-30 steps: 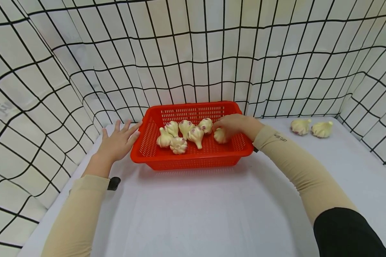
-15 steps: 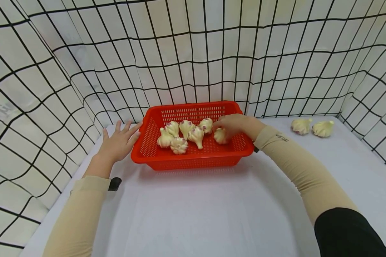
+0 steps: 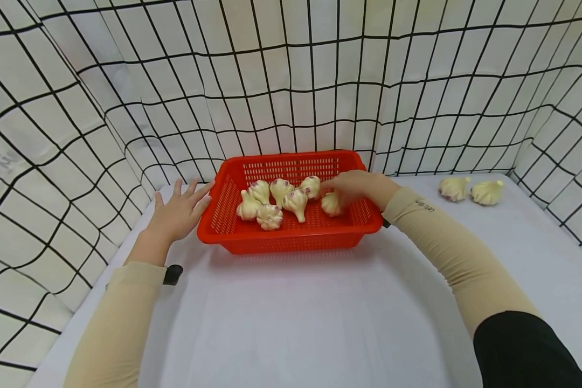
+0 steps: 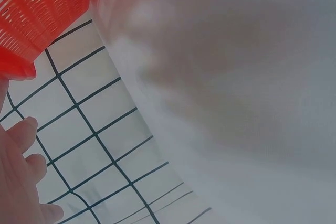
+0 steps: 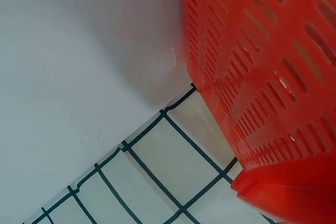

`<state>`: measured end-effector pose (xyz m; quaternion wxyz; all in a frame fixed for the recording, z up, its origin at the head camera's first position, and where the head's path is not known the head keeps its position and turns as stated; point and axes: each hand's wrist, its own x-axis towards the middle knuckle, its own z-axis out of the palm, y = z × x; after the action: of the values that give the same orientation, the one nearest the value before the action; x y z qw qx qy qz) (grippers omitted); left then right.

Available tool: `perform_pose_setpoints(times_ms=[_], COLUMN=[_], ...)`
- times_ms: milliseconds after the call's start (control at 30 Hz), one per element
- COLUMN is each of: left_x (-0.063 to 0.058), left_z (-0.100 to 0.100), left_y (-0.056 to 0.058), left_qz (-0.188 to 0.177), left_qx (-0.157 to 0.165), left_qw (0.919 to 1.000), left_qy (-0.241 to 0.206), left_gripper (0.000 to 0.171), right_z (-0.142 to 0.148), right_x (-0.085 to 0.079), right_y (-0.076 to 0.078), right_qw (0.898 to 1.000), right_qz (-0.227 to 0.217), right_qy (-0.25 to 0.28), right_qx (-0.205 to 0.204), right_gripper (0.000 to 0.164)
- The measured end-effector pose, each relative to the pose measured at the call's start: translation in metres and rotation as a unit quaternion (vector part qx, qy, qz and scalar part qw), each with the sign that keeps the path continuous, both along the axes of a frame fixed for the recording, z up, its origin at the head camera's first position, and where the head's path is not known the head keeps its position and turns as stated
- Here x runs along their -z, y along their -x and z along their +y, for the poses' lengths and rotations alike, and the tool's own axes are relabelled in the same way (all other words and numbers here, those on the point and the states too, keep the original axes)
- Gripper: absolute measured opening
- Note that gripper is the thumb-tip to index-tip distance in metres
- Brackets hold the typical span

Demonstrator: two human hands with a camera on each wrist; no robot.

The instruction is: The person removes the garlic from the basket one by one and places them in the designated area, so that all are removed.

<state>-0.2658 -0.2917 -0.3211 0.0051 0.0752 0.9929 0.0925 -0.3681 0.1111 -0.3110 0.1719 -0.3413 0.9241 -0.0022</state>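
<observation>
A red plastic basket (image 3: 291,247) with slotted walls stands on the white table, holding several pale garlic bulbs (image 3: 295,201) with purplish marks. My right hand (image 3: 354,186) reaches over the basket's right side and grips a garlic bulb (image 3: 331,205) low inside it; the fingertips are partly hidden. At the left rim, my left hand (image 3: 177,215) has its fingers spread and straight, the fingertips touching or very near the basket. In the left wrist view, part of that hand (image 4: 21,166) appears below the basket corner (image 4: 18,69). The right wrist view shows the basket wall (image 5: 262,77) but no fingers.
Two more garlic bulbs (image 3: 453,188) (image 3: 487,193) lie side by side on the table at the far right. A black grid net (image 3: 291,86) in front of white sheeting encloses the back and both sides, close behind the basket. White cloth (image 3: 291,318) covers the tabletop.
</observation>
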Motion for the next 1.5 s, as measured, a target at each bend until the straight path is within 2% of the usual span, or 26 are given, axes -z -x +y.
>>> perform_pose_setpoints(times_ms=[200,400,567,733,900,1067,1500], left_x=[0.001,0.001,0.001,0.001,0.002,0.002,0.002], left_z=[0.000,0.002,0.001,0.000,-0.002,-0.002,-0.002], left_y=[0.002,0.001,0.002,0.002,0.001,0.001,0.002], left_qz=[0.000,0.000,0.005,0.001,-0.003,-0.005,-0.006], left_qx=[0.002,0.003,0.003,0.001,-0.001,-0.001,0.000], left_qw=[1.0000,1.0000,1.0000,1.0000,1.0000,1.0000,1.0000], left_qy=[0.003,0.003,0.004,0.002,0.000,0.000,0.001], left_gripper=[0.069,0.068,0.069,0.069,0.070,0.069,0.069], right_z=[0.001,0.003,0.006,0.010,0.014,0.017,0.027], right_x=[0.001,-0.002,-0.006,-0.008,-0.009,-0.010,-0.015], right_y=[0.001,-0.002,-0.005,-0.007,-0.009,-0.011,-0.020], right_qw=[1.000,1.000,0.999,0.997,0.994,0.991,0.974], right_qz=[-0.001,-0.005,-0.017,-0.022,-0.012,0.000,0.008], right_qy=[-0.012,0.003,0.033,0.073,0.103,0.126,0.224], right_qx=[0.001,0.004,0.008,-0.010,-0.036,-0.045,-0.024], right_gripper=[0.049,0.052,0.057,0.053,0.050,0.048,0.051])
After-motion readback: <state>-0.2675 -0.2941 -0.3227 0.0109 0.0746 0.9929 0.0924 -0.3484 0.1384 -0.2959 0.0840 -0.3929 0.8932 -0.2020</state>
